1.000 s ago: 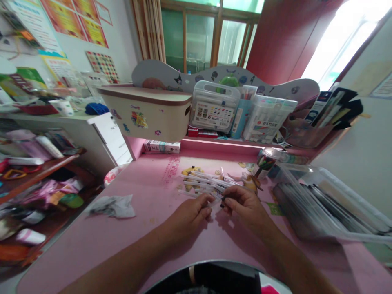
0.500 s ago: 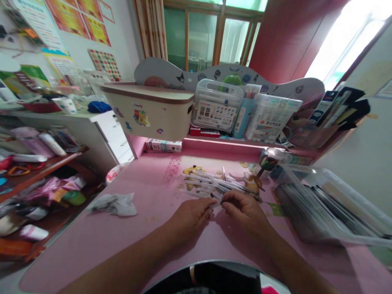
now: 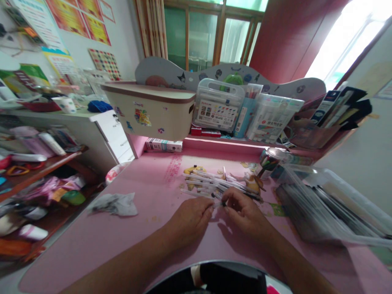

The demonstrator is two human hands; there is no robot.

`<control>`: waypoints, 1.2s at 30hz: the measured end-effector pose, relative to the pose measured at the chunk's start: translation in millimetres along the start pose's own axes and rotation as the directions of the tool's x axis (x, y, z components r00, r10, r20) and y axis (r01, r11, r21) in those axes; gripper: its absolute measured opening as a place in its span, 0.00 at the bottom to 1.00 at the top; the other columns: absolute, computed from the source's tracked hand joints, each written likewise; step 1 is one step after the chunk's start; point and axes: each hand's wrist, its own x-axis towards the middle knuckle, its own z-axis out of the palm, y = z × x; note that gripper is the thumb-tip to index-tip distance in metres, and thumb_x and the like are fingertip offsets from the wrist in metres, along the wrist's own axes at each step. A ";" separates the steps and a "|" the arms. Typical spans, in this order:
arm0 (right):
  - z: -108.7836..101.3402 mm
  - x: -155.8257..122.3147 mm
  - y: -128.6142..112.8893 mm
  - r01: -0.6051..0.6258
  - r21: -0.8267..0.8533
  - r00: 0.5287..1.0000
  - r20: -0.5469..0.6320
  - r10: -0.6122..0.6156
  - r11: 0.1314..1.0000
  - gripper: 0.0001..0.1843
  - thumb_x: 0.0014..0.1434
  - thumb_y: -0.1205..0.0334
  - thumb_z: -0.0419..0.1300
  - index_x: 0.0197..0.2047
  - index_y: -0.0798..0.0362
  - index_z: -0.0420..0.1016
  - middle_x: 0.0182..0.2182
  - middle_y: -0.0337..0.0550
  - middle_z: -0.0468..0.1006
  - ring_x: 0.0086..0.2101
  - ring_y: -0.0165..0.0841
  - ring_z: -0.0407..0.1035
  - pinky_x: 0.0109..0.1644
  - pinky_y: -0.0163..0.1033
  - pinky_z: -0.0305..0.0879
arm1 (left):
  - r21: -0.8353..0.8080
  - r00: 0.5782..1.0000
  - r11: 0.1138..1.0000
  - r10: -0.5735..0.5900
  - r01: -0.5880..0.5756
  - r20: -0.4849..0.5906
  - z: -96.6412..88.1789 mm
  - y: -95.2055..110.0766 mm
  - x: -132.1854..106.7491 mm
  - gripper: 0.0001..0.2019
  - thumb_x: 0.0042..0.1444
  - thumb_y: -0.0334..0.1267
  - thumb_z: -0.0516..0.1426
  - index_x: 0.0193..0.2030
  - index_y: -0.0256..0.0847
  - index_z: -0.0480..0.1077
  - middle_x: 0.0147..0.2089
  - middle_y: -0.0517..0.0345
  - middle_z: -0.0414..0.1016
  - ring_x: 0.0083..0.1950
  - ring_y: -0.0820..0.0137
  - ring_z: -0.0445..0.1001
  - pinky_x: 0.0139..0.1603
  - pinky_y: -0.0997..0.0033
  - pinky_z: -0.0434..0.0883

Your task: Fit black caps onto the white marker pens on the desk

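Observation:
My left hand (image 3: 190, 219) is closed around a slim, pale pen (image 3: 217, 207), most of it hidden by the fingers. At the pen's right end, my right hand (image 3: 246, 212) pinches a small black part (image 3: 223, 203) that looks like a pen cap. Whether cap and pen touch is too small to tell. Just beyond both hands lies a loose pile of white pens (image 3: 203, 178), several with black ends, on the pink desk (image 3: 153, 241). To the right, a clear plastic box (image 3: 309, 228) holds many dark, slender pens or refills.
A crumpled tissue (image 3: 118, 204) lies at the left. A jar of pens (image 3: 271, 161) stands behind the clear box. The shelf above carries a beige bin (image 3: 159, 118), marker cases (image 3: 219, 108) and a pen holder (image 3: 318, 136). A dark rounded object (image 3: 232, 281) is at the near edge.
My right hand's fingertips have shifted slightly, and the gap between the two hands looks a little wider. The pile and the box have stayed put.

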 end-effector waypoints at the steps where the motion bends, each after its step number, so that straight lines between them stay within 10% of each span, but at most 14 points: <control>1: 0.0 1.6 -2.0 0.020 -0.053 0.999 -0.023 -0.022 0.998 0.06 0.59 0.68 0.56 0.39 0.49 0.69 0.31 0.37 0.68 0.32 0.31 0.61 0.36 0.36 0.56 | 0.008 1.000 1.000 0.005 -0.005 0.001 0.3 -1.0 0.0 0.16 0.65 0.37 0.47 0.46 0.41 0.75 0.44 0.50 0.80 0.45 0.62 0.76 0.49 0.64 0.69; 9: -3.9 3.6 -3.5 0.189 -0.192 0.980 -0.025 -0.198 0.963 0.02 0.58 0.63 0.59 0.33 0.50 0.71 0.35 0.43 0.71 0.36 0.36 0.64 0.40 0.40 0.59 | 0.087 0.999 0.995 0.046 -0.047 0.010 4.1 -4.7 0.5 0.14 0.65 0.38 0.48 0.42 0.41 0.74 0.41 0.51 0.79 0.42 0.63 0.74 0.46 0.65 0.69; 27: 1.2 -0.5 -9.3 0.075 -0.280 0.993 -0.061 -0.096 0.957 0.08 0.55 0.72 0.55 0.37 0.50 0.68 0.31 0.36 0.67 0.31 0.31 0.60 0.35 0.37 0.54 | 0.107 1.000 0.994 0.007 -0.007 -0.002 3.6 -2.9 0.0 0.13 0.65 0.37 0.49 0.44 0.41 0.74 0.42 0.51 0.79 0.44 0.63 0.74 0.48 0.65 0.68; 36: -2.0 5.3 -2.8 0.240 -0.275 0.970 0.034 -0.240 0.931 0.08 0.63 0.67 0.52 0.32 0.50 0.68 0.33 0.41 0.69 0.35 0.34 0.63 0.40 0.39 0.59 | 0.133 1.000 0.991 -0.001 -0.002 0.020 2.3 -2.0 1.4 0.12 0.64 0.36 0.50 0.43 0.41 0.75 0.44 0.52 0.80 0.45 0.63 0.75 0.48 0.64 0.69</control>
